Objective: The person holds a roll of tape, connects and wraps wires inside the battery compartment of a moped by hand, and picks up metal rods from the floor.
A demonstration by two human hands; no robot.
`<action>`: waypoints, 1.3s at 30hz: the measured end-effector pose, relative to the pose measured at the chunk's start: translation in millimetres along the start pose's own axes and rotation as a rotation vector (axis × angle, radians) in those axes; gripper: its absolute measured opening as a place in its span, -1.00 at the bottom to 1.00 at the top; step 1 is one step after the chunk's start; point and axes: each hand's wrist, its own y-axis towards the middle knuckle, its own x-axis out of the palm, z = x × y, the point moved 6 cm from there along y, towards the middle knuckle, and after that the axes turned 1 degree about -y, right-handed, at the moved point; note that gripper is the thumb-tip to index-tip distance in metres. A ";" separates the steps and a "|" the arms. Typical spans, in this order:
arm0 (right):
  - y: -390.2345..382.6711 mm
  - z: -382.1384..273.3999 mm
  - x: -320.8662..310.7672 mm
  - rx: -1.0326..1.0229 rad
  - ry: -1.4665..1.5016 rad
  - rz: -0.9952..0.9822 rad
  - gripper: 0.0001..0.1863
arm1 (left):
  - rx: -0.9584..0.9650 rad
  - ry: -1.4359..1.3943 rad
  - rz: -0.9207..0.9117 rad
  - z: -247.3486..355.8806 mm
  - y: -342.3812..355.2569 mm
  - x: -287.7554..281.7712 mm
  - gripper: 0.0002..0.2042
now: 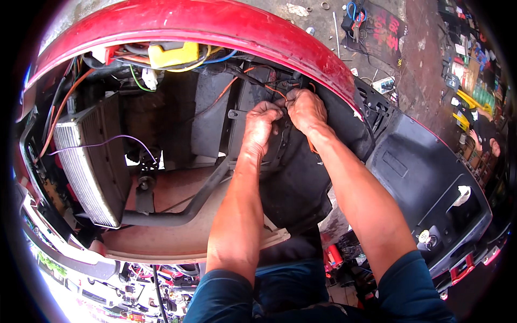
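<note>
Upper body of the person: dark blue shirt [291, 280], its left sleeve [219, 293] and right sleeve [412, 288] short and plain-coloured; left forearm [238, 215], right forearm [362, 185], left hand [260, 126] and right hand [307, 110] bare, the forearms tapering toward the wrists.

Strong light blows the lower left rim out to white and lays pale glare along the red panel [177, 21] and the silver fins [86, 169], while the cavity [161, 116] sinks into deep shadow. The left hand [262, 123] and right hand [307, 109] are brightly lit and fairly sharp. Fisheye distortion bends straight edges toward a black border, leaving the clutter [473, 81] at far right soft and smeared.
</note>
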 end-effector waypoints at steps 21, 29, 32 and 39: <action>-10.2 -6.7 -8.4 -0.193 -0.153 0.223 -0.86 | -0.026 0.002 0.250 -1.3 -13.8 -20.0 -0.97; -47.8 -10.5 -4.9 -0.255 0.058 0.122 -0.75 | -0.042 0.211 0.193 -3.2 -2.0 -25.3 -0.90; -45.7 -17.1 -10.6 -0.307 -0.167 0.215 -0.70 | -0.035 0.228 0.181 -3.3 1.4 -19.9 -0.88; -29.1 -23.5 -8.0 -0.331 -0.113 0.183 -0.71 | -0.016 0.206 0.181 -0.8 5.9 -20.5 -0.88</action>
